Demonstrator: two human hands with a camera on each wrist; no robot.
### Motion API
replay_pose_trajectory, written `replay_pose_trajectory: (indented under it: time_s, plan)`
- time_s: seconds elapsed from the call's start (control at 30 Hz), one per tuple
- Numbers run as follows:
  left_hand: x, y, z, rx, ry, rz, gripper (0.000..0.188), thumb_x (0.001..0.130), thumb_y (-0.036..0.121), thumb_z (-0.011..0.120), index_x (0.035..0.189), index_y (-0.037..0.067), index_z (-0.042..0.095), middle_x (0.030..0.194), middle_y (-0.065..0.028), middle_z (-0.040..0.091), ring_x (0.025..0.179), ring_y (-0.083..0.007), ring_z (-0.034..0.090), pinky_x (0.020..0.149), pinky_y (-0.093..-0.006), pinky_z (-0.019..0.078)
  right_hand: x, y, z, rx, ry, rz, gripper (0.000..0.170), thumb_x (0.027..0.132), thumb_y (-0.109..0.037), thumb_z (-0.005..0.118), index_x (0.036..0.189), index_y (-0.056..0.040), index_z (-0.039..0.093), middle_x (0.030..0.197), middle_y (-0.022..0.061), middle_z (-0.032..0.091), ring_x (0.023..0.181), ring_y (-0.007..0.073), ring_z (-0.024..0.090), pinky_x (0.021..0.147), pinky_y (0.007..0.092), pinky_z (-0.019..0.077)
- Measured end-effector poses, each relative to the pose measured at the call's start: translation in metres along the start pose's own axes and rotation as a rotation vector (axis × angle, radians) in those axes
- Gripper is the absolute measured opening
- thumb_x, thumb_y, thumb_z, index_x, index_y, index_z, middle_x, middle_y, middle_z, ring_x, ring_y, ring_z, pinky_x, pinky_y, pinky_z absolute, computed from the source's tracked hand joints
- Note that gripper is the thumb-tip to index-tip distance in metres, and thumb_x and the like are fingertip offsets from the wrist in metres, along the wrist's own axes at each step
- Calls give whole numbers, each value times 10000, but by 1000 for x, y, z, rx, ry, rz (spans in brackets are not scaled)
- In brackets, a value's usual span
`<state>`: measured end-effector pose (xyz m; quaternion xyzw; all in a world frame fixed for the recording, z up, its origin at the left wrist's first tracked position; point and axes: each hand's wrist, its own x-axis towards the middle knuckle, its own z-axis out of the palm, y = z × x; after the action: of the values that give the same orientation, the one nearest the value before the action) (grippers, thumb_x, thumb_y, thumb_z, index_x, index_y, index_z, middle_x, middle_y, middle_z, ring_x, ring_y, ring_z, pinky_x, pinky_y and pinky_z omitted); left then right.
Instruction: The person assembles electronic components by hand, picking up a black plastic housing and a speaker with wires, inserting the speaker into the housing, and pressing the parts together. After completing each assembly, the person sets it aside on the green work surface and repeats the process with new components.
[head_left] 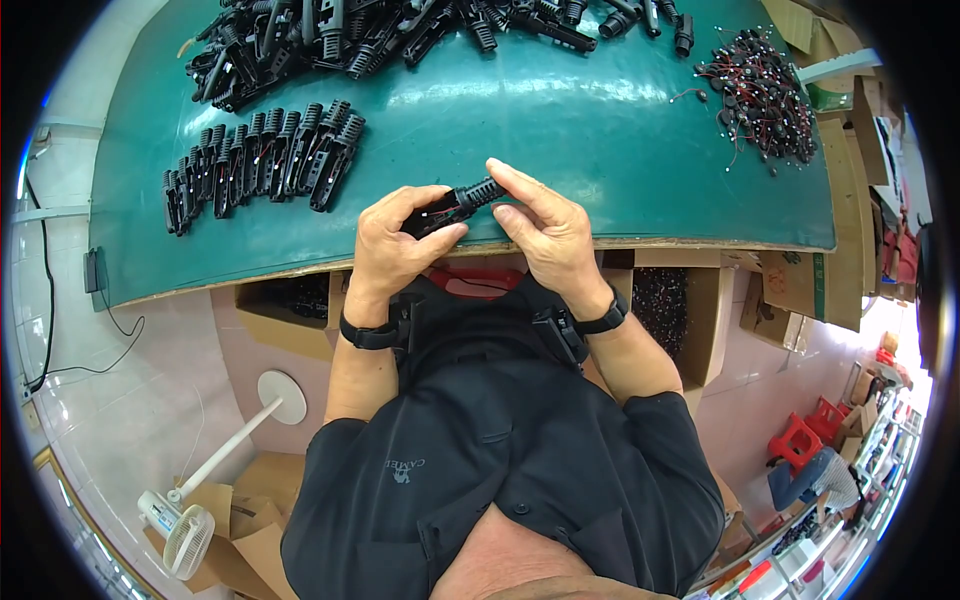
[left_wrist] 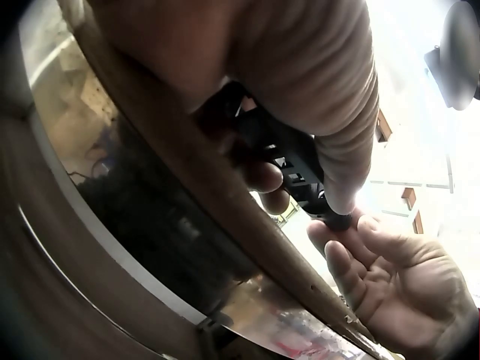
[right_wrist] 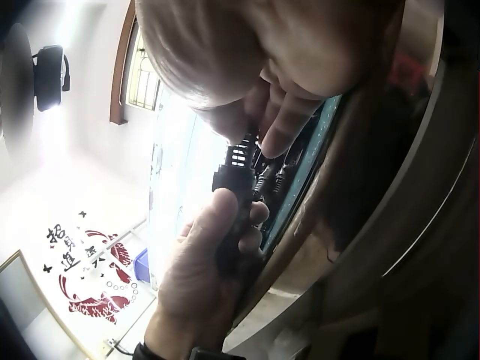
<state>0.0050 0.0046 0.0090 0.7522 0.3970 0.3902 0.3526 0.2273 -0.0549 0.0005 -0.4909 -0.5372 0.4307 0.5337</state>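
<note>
A black plastic housing [head_left: 440, 213] with a ribbed end and a thin red wire inside is held over the table's front edge. The left hand [head_left: 393, 238] grips its wider body between thumb and fingers. At the ribbed end, the right hand [head_left: 548, 232] has thumb and fingers on either side of the tip. In the left wrist view, the housing [left_wrist: 289, 161] shows square slots, and the right hand [left_wrist: 409, 289] is at its far end. The right wrist view shows the left hand [right_wrist: 202, 259] wrapped round the housing [right_wrist: 237, 178], its ribbed part under the right fingers.
On the green table [head_left: 600, 190], a row of similar housings [head_left: 262, 155] lies at the left and a large heap [head_left: 340, 35] at the back. A pile of small wired parts [head_left: 760, 100] sits at the right. Cardboard boxes [head_left: 708, 320] stand below the front edge.
</note>
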Motion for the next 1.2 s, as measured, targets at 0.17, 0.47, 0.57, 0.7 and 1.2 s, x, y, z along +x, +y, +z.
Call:
replay_pose_trajectory:
  time_s: [0.17, 0.47, 0.57, 0.7, 1.2]
  plan:
    - [-1, -2, 1, -18, 15, -14, 425, 748, 145, 946, 1112, -1, 782, 972, -112, 791, 863, -214, 769, 779, -315, 592, -2, -2, 6, -17, -2, -22, 509, 1003, 59, 689, 1494, -64, 636, 1519, 132, 635, 1278, 154, 653, 1031, 288, 574]
    - [0, -4, -1, -33, 48, -5, 422, 744, 133, 947, 1110, 1, 781, 949, -106, 776, 840, -208, 750, 754, -311, 580, -1, -3, 12, 90, -58, -18, 662, 998, 41, 697, 1613, -42, 465, 1648, 149, 486, 1435, 239, 557, 1120, 370, 536]
    - [1, 0, 1, -41, 10, -8, 416, 743, 130, 947, 1103, 7, 780, 934, -103, 765, 814, -211, 734, 730, -316, 572, 3, -4, 11, 141, -96, 6, 768, 992, 5, 726, 1666, -25, 357, 1704, 163, 402, 1501, 281, 495, 1167, 398, 497]
    - [1, 4, 0, -33, -15, 6, 408, 739, 116, 939, 1098, 9, 779, 930, -106, 760, 803, -222, 727, 719, -323, 570, 14, -1, 14, 199, -149, 33, 917, 980, -53, 765, 1706, -12, 206, 1754, 193, 282, 1565, 334, 401, 1220, 435, 435]
    - [4, -3, 1, -59, -25, 68, 376, 734, 86, 905, 1078, 3, 779, 927, -116, 762, 806, -237, 733, 719, -323, 571, 20, -1, 24, 67, -170, -82, 1029, 953, -159, 818, 1720, -26, 145, 1755, 218, 273, 1523, 366, 465, 1215, 455, 439]
